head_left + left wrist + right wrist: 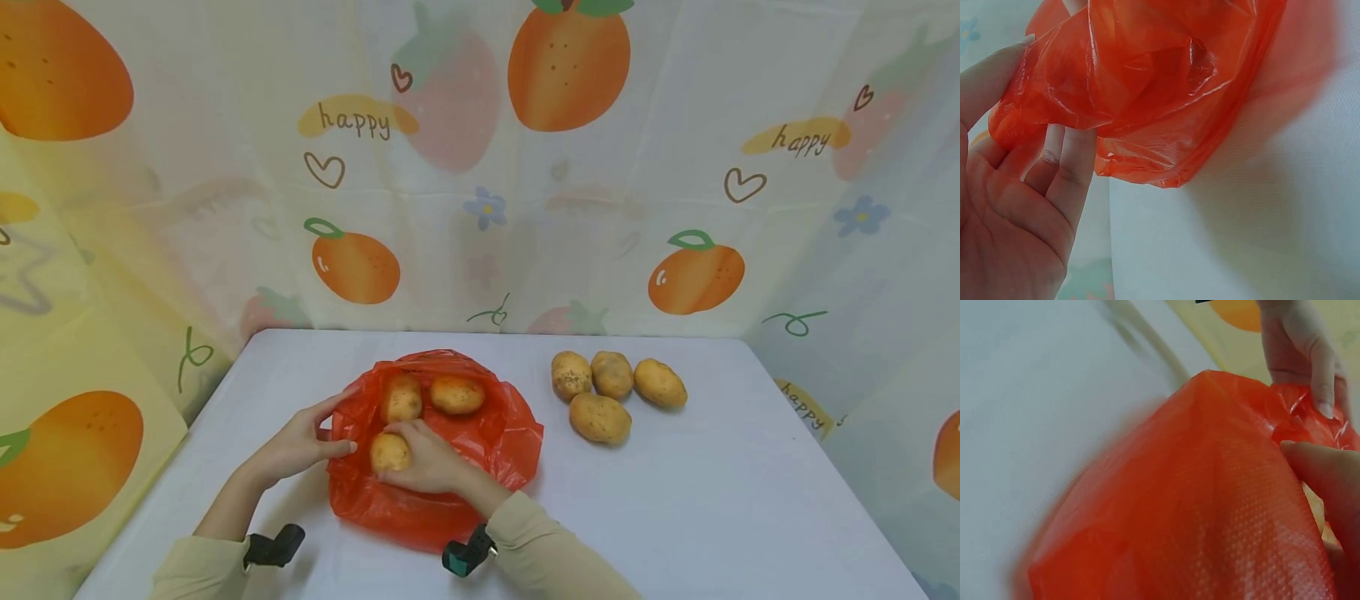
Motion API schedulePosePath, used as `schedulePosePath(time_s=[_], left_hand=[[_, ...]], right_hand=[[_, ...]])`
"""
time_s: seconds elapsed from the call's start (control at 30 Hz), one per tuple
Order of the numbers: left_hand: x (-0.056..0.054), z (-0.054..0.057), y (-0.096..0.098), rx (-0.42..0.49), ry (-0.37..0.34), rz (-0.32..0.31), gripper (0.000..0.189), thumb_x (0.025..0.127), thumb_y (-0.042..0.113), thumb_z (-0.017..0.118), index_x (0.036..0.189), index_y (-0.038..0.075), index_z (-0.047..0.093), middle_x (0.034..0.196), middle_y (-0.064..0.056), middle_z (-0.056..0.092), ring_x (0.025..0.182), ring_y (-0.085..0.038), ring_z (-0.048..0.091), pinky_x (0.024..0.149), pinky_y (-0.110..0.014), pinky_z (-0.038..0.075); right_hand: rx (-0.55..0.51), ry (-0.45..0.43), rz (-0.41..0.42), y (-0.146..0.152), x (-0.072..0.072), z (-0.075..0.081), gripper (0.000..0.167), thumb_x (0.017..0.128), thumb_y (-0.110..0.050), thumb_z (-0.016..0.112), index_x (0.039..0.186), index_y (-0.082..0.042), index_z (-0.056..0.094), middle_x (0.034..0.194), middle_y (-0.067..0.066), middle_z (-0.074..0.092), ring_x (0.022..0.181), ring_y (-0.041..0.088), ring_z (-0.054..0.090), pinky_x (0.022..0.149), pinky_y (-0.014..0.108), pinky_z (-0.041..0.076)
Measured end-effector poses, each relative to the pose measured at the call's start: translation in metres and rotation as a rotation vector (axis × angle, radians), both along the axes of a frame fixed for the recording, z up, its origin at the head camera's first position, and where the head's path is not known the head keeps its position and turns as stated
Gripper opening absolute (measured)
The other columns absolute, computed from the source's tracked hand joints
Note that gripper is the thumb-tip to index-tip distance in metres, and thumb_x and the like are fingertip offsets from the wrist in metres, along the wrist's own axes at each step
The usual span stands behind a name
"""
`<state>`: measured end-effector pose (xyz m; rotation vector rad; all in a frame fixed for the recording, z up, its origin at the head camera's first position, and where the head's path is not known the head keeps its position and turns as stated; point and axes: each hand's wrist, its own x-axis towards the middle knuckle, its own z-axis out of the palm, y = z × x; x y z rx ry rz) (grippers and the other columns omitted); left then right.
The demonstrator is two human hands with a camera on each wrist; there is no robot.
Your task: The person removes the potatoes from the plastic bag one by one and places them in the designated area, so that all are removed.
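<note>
A red plastic bag (495, 433) lies with its mouth spread toward the camera on the white table. Over its opening, my right hand (431, 458) grips a potato (390, 453). Two more potatoes rest inside near the far rim, one upright potato (402, 397) and one lying potato (457, 394). My left hand (296, 442) holds the bag's left edge between thumb and fingers, as the left wrist view also shows, with the thumb (991, 78) on one side of the plastic. In the right wrist view the bag's side hides most of the potato being gripped.
To the right of the bag, several potatoes sit in a group on the white table (712, 500), among them a front potato (600, 418) and a right-hand potato (660, 383). A fruit-printed cloth (480, 275) hangs behind and beside the table.
</note>
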<state>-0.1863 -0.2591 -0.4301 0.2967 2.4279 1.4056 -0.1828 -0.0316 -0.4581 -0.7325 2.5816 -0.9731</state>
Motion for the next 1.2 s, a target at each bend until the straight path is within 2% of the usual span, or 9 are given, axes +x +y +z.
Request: schedulePosePath(time_s=[0.27, 0.4, 0.63, 0.83, 1.2], left_hand=[[-0.001, 0.001, 0.000, -0.002, 0.012, -0.007, 0.075, 0.080, 0.021, 0.070, 0.144, 0.027, 0.031, 0.129, -0.013, 0.048, 0.092, -0.025, 0.057, 0.072, -0.032, 0.054], [-0.001, 0.001, 0.001, -0.008, 0.004, -0.002, 0.076, 0.079, 0.022, 0.071, 0.144, 0.026, 0.031, 0.128, -0.012, 0.049, 0.094, -0.026, 0.055, 0.072, -0.032, 0.055], [0.000, 0.002, 0.002, -0.020, -0.007, 0.014, 0.077, 0.078, 0.023, 0.072, 0.144, 0.027, 0.031, 0.131, -0.013, 0.047, 0.094, -0.026, 0.054, 0.073, -0.032, 0.055], [0.001, 0.003, 0.002, -0.021, -0.013, 0.020, 0.078, 0.078, 0.022, 0.072, 0.144, 0.025, 0.030, 0.135, -0.015, 0.044, 0.094, -0.025, 0.057, 0.074, -0.033, 0.055], [0.001, 0.003, 0.003, -0.019, -0.017, 0.025, 0.079, 0.078, 0.021, 0.072, 0.145, 0.023, 0.030, 0.135, -0.016, 0.044, 0.093, -0.025, 0.058, 0.074, -0.034, 0.055]], right_hand=[[-0.067, -0.011, -0.022, 0.006, -0.001, 0.003, 0.063, 0.080, -0.042, 0.067, 0.135, -0.025, 0.041, 0.130, -0.004, 0.044, 0.112, 0.012, 0.047, 0.090, 0.035, 0.047], [-0.098, -0.043, -0.055, 0.011, -0.001, 0.006, 0.066, 0.078, -0.041, 0.067, 0.137, -0.028, 0.039, 0.131, -0.005, 0.043, 0.110, 0.013, 0.048, 0.087, 0.037, 0.049], [-0.138, -0.065, -0.095, 0.019, 0.001, 0.017, 0.065, 0.077, -0.040, 0.068, 0.135, -0.031, 0.040, 0.126, -0.008, 0.044, 0.103, 0.010, 0.049, 0.083, 0.033, 0.050], [-0.208, -0.090, -0.102, 0.024, 0.004, 0.024, 0.066, 0.076, -0.037, 0.070, 0.135, -0.027, 0.041, 0.126, -0.007, 0.045, 0.103, 0.012, 0.049, 0.082, 0.033, 0.050], [-0.273, -0.112, -0.104, 0.036, 0.008, 0.033, 0.064, 0.075, -0.036, 0.071, 0.132, -0.032, 0.042, 0.129, -0.010, 0.043, 0.107, 0.012, 0.047, 0.082, 0.031, 0.049]])
